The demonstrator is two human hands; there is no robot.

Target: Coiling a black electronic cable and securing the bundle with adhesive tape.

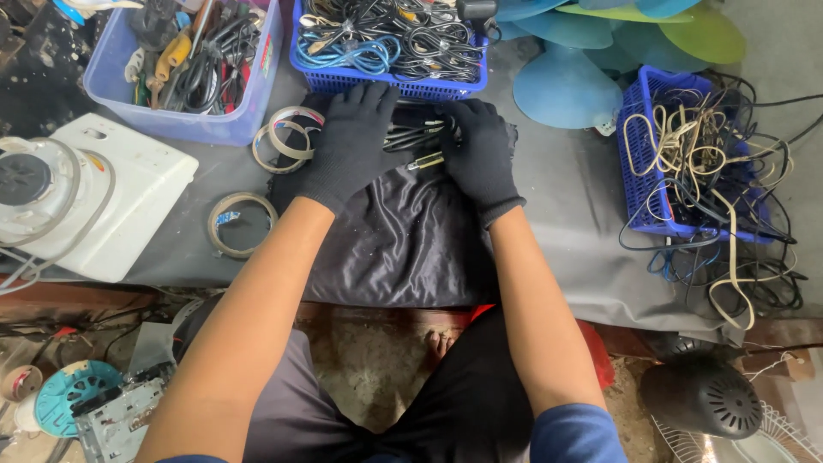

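Tool bundle: a cluster of thin dark tools with one yellow-tipped piece (422,137) lies at the top edge of a shiny black cloth (403,240), between the two gloved hands.
Left hand: the left hand (351,141), in a black knit glove, rests palm-down on the cloth just left of the bundle, fingers (370,96) extended and slightly spread, gripping nothing visible.
Right hand: the right hand (482,150), also gloved, lies flat at the bundle's right end, fingers (459,116) loosely together and curled toward the tools; whether they pinch one cannot be told.
Worktop: grey worktop (566,206) carries the cloth.
Surroundings: a blue basket of cables (390,43) sits just beyond the fingertips; tape rolls (287,137) lie left of the left hand.
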